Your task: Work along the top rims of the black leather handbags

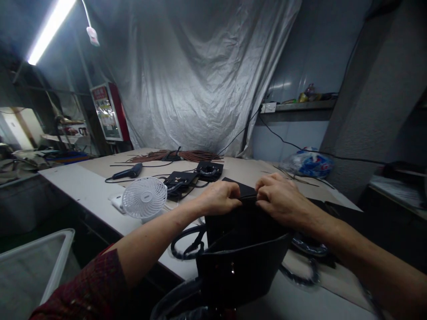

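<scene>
A black handbag (245, 271) stands on the near side of the table, its mouth gaping toward me. My left hand (222, 198) pinches the far rim of the bag on the left. Close beside it, my right hand (275, 193) grips the same rim with curled fingers. Plastic-wrapped black handles hang around the bag, one handle (188, 242) on the left and another handle (302, 278) on the right. The inside of the bag is dark, and its bottom is hidden.
A white fan (145, 198) stands left of the bag on the table (90, 191). Behind it lie a black handheld tool (128, 172), black pieces with handles (182, 180) and a bundle of brown cords (163, 155). A white bin (56, 271) is at lower left, a plastic bag (313, 163) at back right.
</scene>
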`<action>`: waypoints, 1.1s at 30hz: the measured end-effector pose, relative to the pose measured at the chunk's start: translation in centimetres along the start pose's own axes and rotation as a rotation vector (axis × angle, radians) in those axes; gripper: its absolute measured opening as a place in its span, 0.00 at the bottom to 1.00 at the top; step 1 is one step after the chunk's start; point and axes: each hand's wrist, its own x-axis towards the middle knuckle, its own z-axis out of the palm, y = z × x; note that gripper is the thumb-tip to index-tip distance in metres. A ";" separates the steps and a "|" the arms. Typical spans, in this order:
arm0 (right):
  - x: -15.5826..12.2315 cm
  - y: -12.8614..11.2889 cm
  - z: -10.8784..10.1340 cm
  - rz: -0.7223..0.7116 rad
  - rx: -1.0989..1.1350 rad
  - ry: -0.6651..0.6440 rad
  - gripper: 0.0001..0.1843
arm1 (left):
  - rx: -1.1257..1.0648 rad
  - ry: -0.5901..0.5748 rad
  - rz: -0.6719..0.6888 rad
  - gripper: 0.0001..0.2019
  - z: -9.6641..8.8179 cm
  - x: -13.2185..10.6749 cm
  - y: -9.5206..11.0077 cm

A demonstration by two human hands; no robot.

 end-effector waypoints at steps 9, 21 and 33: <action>0.0 0.8 0.0 0.053 0.042 0.036 0.08 | 0.001 -0.043 0.005 0.12 -0.6 -0.5 0.4; -0.3 0.2 -0.4 0.195 -0.026 0.012 0.09 | -0.121 -0.080 0.053 0.12 -0.4 -0.7 0.1; 0.2 1.9 -0.2 0.056 0.421 0.111 0.04 | -0.145 -0.049 -0.039 0.10 1.5 2.2 0.9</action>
